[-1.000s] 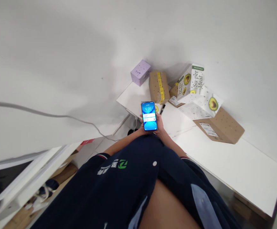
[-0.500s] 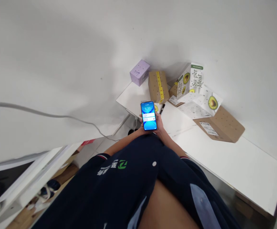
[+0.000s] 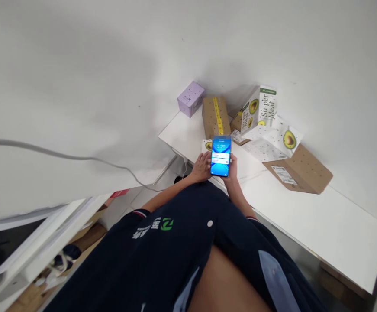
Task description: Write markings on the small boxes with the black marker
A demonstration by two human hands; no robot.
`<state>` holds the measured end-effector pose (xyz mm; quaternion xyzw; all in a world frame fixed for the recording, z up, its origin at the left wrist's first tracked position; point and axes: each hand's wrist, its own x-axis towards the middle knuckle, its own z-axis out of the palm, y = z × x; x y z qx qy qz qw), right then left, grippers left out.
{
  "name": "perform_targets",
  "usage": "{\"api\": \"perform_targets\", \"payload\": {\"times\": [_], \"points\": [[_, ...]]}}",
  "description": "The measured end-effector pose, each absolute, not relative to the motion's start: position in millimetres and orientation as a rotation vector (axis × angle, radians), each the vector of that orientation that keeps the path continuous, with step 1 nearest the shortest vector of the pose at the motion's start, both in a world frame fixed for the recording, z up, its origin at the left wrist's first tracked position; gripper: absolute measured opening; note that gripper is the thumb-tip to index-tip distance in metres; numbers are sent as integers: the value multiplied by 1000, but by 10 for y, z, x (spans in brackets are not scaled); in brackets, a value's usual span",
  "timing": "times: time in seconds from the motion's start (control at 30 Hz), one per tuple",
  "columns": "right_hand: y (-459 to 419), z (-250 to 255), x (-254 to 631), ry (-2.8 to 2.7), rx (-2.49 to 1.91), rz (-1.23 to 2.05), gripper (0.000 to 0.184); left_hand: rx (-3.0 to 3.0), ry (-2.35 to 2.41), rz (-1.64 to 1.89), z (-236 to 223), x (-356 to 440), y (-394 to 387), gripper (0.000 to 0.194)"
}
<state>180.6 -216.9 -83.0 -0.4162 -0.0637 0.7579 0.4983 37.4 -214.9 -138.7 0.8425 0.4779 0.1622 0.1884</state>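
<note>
A smartphone (image 3: 220, 162) with a lit blue lock screen reading 5:20 stands upright in my right hand (image 3: 233, 167), whose fingers wrap its right edge. My left hand (image 3: 201, 167) is just left of the phone, back of the hand up and fingers stretched out; whether its fingertips touch the phone's edge is hard to tell. Behind the phone lies a white piece with an avocado print (image 3: 207, 145), partly covered by it. A brown carton with yellow tape (image 3: 216, 115) stands beyond the phone.
On the white table (image 3: 324, 229) stand a purple box (image 3: 191, 99), opened avocado-print packaging (image 3: 268, 104) and an unfolded brown carton (image 3: 310, 169). A grey cable (image 3: 78, 157) crosses at left. A shelf with several items (image 3: 68, 260) is at lower left.
The phone has moved right with my right hand. My left hand has come off its hold and now lies spread at the phone's left. The black pen is now hidden.
</note>
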Motion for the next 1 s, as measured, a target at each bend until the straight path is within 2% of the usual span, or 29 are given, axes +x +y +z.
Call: {"api": "perform_targets", "payload": {"times": [0.13, 0.23, 0.4, 0.5, 0.63, 0.7, 0.87, 1.0], "points": [[-2320, -1007, 2348, -250, -1250, 1511, 60, 2408, 1317, 438, -1324, 394, -2148, 53], [-2476, -1241, 2682, -331, -1763, 1232, 61, 2427, 1308, 432, -1311, 384, -2145, 53], [-2737, -1564, 2848, -783, -2668, 726, 66, 2439, 1304, 416, -1317, 375, -2136, 55], [-2827, -1660, 2792, -941, -2872, 501, 70, 2432, 1310, 407, -1301, 374, -2138, 54], [-2786, -1691, 2744, -1030, -2937, 349, 66, 2429, 1312, 396, -1277, 368, -2139, 54], [-2670, -1662, 2719, -1124, -2913, 334, 61, 2426, 1313, 402, -1271, 365, -2139, 54], [-2161, -1579, 2430, -1500, -2563, 767, 52, 2402, 1358, 396, -1238, 411, -2142, 53], [-1817, -1620, 2049, -1607, -2505, 881, 49, 2334, 1467, 359, -1204, 505, -2170, 59]]}}
